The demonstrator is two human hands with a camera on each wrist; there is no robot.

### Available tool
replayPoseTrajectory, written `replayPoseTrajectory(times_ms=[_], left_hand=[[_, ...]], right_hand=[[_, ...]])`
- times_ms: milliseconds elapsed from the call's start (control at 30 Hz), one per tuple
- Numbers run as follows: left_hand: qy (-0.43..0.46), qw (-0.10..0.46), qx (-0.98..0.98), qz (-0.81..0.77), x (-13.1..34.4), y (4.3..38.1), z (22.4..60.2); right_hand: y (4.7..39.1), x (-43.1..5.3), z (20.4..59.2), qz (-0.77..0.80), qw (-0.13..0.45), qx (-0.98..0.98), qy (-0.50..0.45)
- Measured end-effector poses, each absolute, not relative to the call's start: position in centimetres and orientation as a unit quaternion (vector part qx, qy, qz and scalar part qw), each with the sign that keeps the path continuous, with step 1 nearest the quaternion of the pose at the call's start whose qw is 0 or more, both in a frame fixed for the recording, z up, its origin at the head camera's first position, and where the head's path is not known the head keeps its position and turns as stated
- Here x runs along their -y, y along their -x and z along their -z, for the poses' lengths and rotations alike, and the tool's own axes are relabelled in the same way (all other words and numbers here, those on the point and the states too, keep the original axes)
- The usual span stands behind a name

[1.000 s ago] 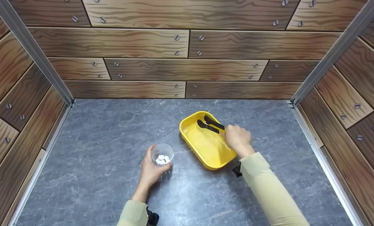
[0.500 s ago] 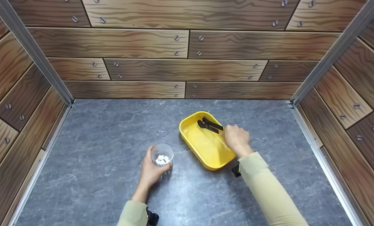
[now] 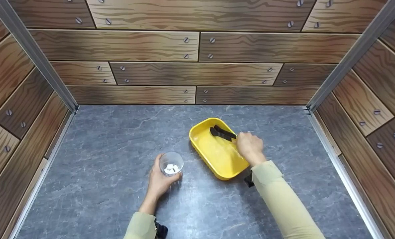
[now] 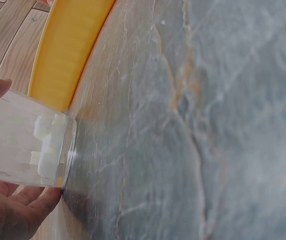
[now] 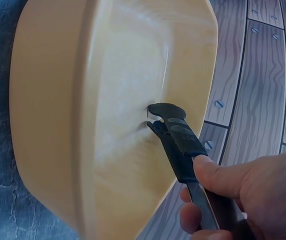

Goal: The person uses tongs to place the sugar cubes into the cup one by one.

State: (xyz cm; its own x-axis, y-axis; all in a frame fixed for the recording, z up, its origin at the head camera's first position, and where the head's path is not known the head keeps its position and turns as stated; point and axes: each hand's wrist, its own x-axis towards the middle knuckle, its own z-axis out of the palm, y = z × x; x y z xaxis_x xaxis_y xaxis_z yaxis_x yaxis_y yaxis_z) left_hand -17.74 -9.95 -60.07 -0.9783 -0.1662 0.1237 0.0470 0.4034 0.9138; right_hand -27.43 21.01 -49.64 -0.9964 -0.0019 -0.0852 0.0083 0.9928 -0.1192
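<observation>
My left hand grips a clear plastic cup from the left, fingers and thumb around its sides. Several small white cubes lie at the bottom of the cup, which stands upright on the table. To the right sits a yellow tray, set at a slant. My right hand holds a pair of tongs with black tips, reaching down inside the tray's far right part. The tips are close together, and a small white piece shows between them. The tray's right rim is partly hidden behind the right hand.
The grey marbled tabletop spreads around the cup and tray. Wood-patterned panels wall it in at the back and both sides, with metal posts at the back corners.
The tongs' black tips have drawn closer together inside the tray, and the right hand has shifted very slightly left. The left hand and cup stay where they were.
</observation>
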Motion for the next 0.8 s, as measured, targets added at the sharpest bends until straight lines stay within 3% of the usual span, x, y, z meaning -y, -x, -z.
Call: replayPoseTrajectory(times_ms=[800], left_hand=[[-0.035,0.09,0.833,0.545,10.0,17.69,59.95]], right_hand=[[27.32,-20.78,49.85,0.069,0.045,-0.997,-0.012]])
